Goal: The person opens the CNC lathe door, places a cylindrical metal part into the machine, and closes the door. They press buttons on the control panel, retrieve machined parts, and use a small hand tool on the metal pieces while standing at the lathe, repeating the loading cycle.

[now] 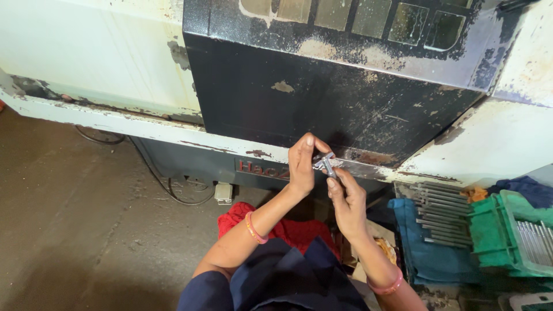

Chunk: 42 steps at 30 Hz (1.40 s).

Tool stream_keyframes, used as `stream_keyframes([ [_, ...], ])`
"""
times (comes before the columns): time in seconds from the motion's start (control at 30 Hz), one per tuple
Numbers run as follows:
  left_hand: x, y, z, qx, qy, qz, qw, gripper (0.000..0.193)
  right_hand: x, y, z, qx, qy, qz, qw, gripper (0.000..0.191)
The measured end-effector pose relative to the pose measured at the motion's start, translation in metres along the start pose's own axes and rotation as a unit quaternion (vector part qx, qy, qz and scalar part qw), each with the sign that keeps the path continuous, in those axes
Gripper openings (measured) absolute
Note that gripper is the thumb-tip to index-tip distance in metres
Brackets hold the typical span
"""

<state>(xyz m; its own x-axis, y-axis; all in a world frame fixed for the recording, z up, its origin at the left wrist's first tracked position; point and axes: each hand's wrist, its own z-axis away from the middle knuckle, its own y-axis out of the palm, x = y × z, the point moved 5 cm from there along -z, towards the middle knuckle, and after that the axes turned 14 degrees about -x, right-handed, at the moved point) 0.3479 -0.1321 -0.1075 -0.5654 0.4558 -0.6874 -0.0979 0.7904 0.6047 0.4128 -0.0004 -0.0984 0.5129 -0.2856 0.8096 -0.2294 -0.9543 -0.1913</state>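
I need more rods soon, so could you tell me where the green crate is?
The green crate sits at the far right, beside the metal rods lying on a blue cloth.

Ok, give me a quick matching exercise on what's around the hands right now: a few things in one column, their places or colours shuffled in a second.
Things:
1. small metal part
2. red cloth
3. green crate
4. metal rods

Places:
A. far right, beside the rods
B. lying on the blue cloth
C. pinched between left hand and right hand
D. on the floor, below the forearms

Pairs: 1-C, 2-D, 3-A, 4-B
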Motion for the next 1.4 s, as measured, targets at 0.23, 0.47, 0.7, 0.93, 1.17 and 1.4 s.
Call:
stream_keyframes([
  [0.23,-0.001,-0.002,0.001,-0.011,-0.001,0.034,0.999,0.047,0.003,-0.004,0.001,-0.005,0.024,-0.010,1.000,0.027],
  [0.47,0.005,-0.002,0.003,-0.001,0.004,0.039,0.999,0.046,-0.011,-0.002,0.002,0.057,0.112,-0.088,0.988,0.040],
  [0.7,0.007,-0.002,0.006,0.001,0.004,0.026,1.000,0.047,-0.031,0.002,0.003,0.114,0.220,-0.150,0.957,0.046],
  [0.93,-0.002,-0.004,0.004,0.015,0.030,0.004,0.999,0.047,-0.027,-0.001,-0.003,0.114,0.136,-0.035,0.984,0.048],
  [1.17,-0.014,-0.004,0.007,0.030,0.094,-0.035,0.995,0.046,-0.031,0.005,-0.003,0.130,0.101,0.036,0.986,0.051],
  [1.4,-0.012,-0.008,0.007,0.052,0.093,-0.063,0.992,0.048,-0.049,0.006,0.009,0.308,0.394,-0.215,0.839,0.056],
])
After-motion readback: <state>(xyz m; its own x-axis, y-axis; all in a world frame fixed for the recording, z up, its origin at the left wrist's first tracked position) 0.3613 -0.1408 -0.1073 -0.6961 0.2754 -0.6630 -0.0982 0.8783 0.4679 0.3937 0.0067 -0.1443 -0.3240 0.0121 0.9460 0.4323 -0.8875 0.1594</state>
